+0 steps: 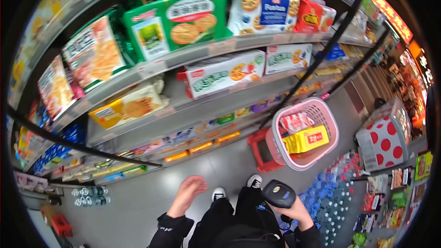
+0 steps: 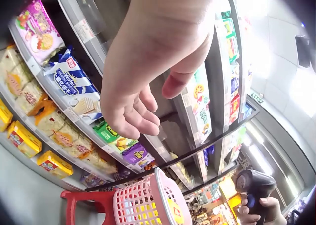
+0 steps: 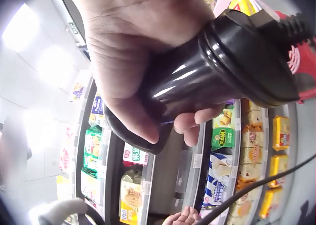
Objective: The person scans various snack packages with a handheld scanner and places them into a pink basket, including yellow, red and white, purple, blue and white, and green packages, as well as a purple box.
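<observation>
My right hand (image 1: 296, 212) grips a black handheld barcode scanner (image 1: 279, 194) by its handle, and its head points toward the shelves. In the right wrist view the fingers curl round the glossy handle, and a black cable (image 3: 256, 189) runs below it. My left hand (image 1: 188, 194) hangs in front of the shelf with nothing in it, its fingers loosely bent. In the left wrist view this hand (image 2: 153, 72) overlaps the shelf of biscuit packs. Beyond the hands stands a pink basket (image 1: 334, 115) holding a yellow pack (image 1: 313, 139) and a red-and-white pack (image 1: 296, 122).
A red stool (image 1: 256, 156) stands under the basket. Green cracker packs (image 1: 183, 20), white biscuit boxes (image 1: 227, 72) and a yellow biscuit pack (image 1: 131, 105) fill parts of the curved-looking shelves. Bottled drinks (image 1: 328, 202) and a red-dotted box (image 1: 381, 142) stand at right.
</observation>
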`<state>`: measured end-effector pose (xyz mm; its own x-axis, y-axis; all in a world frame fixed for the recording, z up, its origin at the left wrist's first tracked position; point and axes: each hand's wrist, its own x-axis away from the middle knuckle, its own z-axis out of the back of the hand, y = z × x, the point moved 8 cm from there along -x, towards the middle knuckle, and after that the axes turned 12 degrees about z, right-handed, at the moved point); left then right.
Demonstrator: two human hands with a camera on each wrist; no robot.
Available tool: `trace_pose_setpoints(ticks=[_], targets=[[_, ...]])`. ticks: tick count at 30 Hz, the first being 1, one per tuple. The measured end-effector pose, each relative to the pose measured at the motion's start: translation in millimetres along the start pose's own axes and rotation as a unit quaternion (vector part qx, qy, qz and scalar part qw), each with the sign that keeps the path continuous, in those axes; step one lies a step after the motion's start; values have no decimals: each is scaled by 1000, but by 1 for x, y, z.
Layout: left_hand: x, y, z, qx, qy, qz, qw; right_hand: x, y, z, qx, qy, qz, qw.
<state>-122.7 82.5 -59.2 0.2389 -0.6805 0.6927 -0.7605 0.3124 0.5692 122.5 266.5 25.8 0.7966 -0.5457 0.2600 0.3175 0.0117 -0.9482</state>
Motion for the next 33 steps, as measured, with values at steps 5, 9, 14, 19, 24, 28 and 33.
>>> trace_pose_setpoints(ticks=[5, 9, 14, 19, 24, 28, 33], targets=[[-14, -19, 9, 34, 42, 26, 998, -20, 34, 2, -53, -43, -16, 998], [-39, -40, 0, 26, 70, 61, 995, -36, 42, 14, -31, -30, -4, 999], [-97, -62, -44, 15, 74, 76, 994, -29, 83, 56, -67, 20, -50, 996], [-159, -86, -103, 21, 54, 91, 994, -7, 123, 114, -52, 64, -58, 995], [-189, -102, -148, 15, 22, 114, 993, 0, 145, 151, -58, 33, -67, 996], [-205, -109, -162, 9, 22, 121, 992, -5, 152, 166, -76, -16, -110, 991], [-201, -91, -178, -36, 60, 107, 992, -14, 147, 194, -40, 19, -90, 995]])
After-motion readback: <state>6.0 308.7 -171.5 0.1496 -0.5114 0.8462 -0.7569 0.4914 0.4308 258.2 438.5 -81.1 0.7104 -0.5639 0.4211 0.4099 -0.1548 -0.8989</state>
